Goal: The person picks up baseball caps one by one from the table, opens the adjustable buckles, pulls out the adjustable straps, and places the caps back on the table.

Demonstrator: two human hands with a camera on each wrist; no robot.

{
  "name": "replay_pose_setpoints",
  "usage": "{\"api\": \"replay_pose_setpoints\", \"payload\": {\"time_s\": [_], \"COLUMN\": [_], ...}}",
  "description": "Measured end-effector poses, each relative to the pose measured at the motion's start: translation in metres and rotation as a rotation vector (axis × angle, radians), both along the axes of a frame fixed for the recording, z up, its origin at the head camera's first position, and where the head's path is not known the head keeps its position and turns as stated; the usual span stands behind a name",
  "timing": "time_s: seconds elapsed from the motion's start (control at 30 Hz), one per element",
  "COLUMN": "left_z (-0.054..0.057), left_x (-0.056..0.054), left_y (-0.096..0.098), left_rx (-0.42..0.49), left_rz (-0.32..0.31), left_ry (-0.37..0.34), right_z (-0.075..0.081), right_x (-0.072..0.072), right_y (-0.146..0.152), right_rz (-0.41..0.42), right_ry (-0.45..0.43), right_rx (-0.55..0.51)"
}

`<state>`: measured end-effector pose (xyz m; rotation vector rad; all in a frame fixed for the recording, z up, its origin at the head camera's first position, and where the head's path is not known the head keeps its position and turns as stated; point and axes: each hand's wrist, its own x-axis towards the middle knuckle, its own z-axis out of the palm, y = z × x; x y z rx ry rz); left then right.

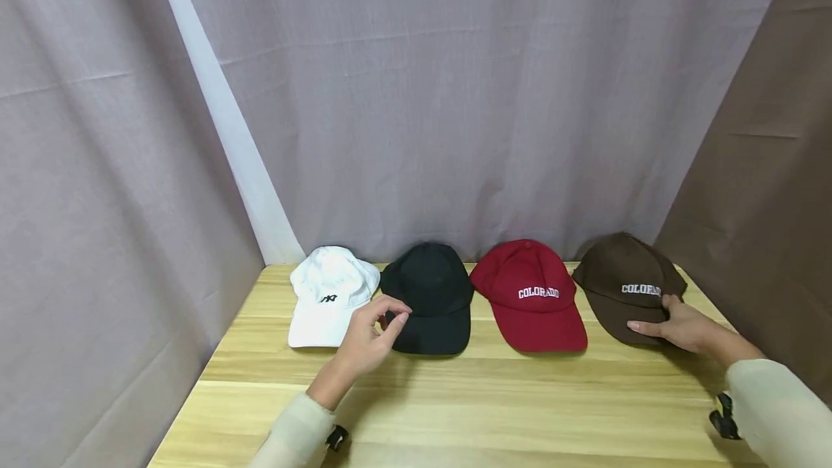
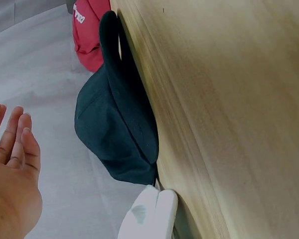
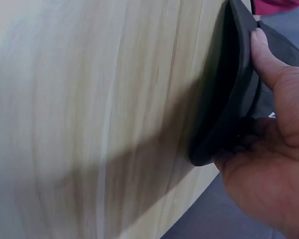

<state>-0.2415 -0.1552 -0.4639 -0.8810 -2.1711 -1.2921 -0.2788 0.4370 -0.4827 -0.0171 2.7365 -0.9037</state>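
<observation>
Four-panel lettering aside, the brown cap with white COLORADO letters lies at the right end of a row of caps. My right hand grips it at the brim's right side, thumb laid on the brim and fingers curled by its edge, partly hidden in the right wrist view. My left hand hovers in front of the black cap, fingers loosely bent toward the thumb, holding nothing. In the left wrist view that hand shows apart from the black cap.
Between the black and brown caps lies a red cap with COLORADO on it. A white cap with a small dark logo is at the left end. The wooden table meets grey curtains behind; a brown curtain hangs at right.
</observation>
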Motion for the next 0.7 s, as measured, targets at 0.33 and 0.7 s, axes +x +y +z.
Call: {"api": "replay_pose_setpoints", "payload": {"time_s": [0.33, 0.7], "left_z": [-0.001, 0.002], "left_x": [0.004, 0.015], "left_y": [-0.012, 0.008], "left_rx": [-0.021, -0.049], "left_rz": [0.021, 0.113], "left_ry": [-0.032, -0.048], "right_z": [0.022, 0.028], "right_x": [0.037, 0.088], "right_y": [-0.079, -0.185], "right_rz": [0.018, 0.122], "right_ry": [0.496, 0.813], "right_rx": [0.081, 0.118]}}
